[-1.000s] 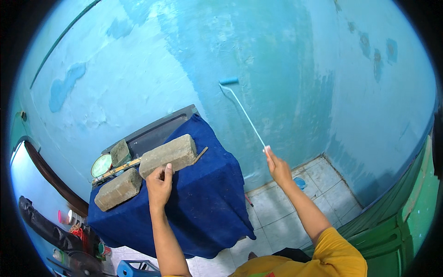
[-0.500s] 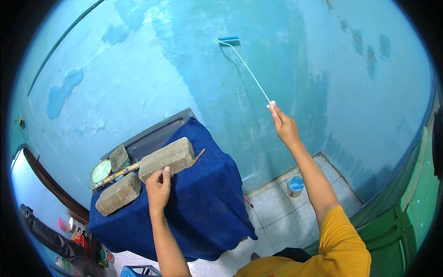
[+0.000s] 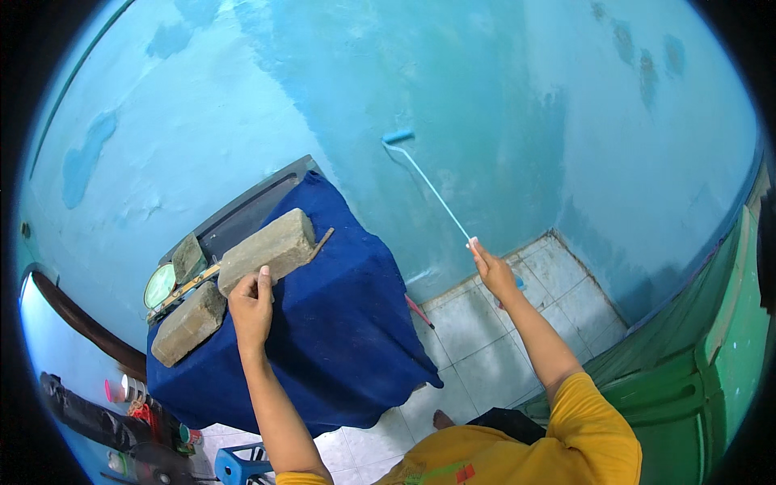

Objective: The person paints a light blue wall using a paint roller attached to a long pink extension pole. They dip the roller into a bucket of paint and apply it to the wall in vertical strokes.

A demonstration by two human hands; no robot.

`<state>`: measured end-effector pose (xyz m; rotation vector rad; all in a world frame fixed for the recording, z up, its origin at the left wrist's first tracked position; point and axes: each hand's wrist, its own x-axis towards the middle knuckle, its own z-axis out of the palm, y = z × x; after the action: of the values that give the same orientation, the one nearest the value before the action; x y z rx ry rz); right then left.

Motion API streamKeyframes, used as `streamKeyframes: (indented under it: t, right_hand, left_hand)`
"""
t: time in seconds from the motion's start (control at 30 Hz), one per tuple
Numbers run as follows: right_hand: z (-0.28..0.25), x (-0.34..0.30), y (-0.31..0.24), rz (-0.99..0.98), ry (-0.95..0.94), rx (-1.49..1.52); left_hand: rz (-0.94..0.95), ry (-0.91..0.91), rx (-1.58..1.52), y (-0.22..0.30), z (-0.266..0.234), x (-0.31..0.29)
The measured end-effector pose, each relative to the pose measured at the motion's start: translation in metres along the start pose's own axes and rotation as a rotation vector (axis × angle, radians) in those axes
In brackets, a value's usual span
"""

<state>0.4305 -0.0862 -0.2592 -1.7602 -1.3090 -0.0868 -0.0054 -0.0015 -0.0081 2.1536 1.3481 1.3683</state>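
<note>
My right hand (image 3: 495, 271) is closed around the pale handle of a paint roller (image 3: 429, 184). Its blue roller head touches the blue-green wall (image 3: 469, 97), where the paint is darker than at the left. On the dark blue cloth (image 3: 347, 323) lie two rough grey blocks, a longer one (image 3: 271, 245) and a shorter one (image 3: 190, 325). My left hand (image 3: 252, 311) has its fingers curled at the near edge of the longer block; what they pinch, if anything, is hidden. My right hand and forearm mostly cover a small paint container on the floor.
A round green-white lid (image 3: 160, 285) and a wooden strip (image 3: 184, 292) lie beside the blocks. Green furniture (image 3: 671, 404) stands at the right. A blue stool (image 3: 240, 463) is at the lower left. A red-handled stick (image 3: 419, 311) leans by the cloth on white tiles (image 3: 465, 327).
The paint roller has moved down the wall, and my right hand has lowered with it. My left hand stays at the longer block. The whole view has shifted slightly.
</note>
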Motion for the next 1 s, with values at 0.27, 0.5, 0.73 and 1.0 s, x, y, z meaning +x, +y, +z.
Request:
streamKeyframes:
  t: [0.27,0.5,0.73,1.0]
  right_hand:
    - [0.042,-0.070,0.074,0.172,-0.304,-0.192]
    - [0.082,-0.105,0.116,0.159,-0.343,-0.199]
    - [0.098,-0.050,0.080,0.205,-0.358,-0.253]
    - [0.046,-0.053,0.020,0.182,-0.332,-0.183]
  left_hand:
    - [0.004,0.002,0.021,-0.005,0.005,0.004]
    - [-0.011,0.008,0.061,0.006,0.007,0.002]
    - [-0.019,0.005,0.011,-0.003,0.010,0.006]
    - [0.100,0.069,0.085,-0.003,0.003,0.001]
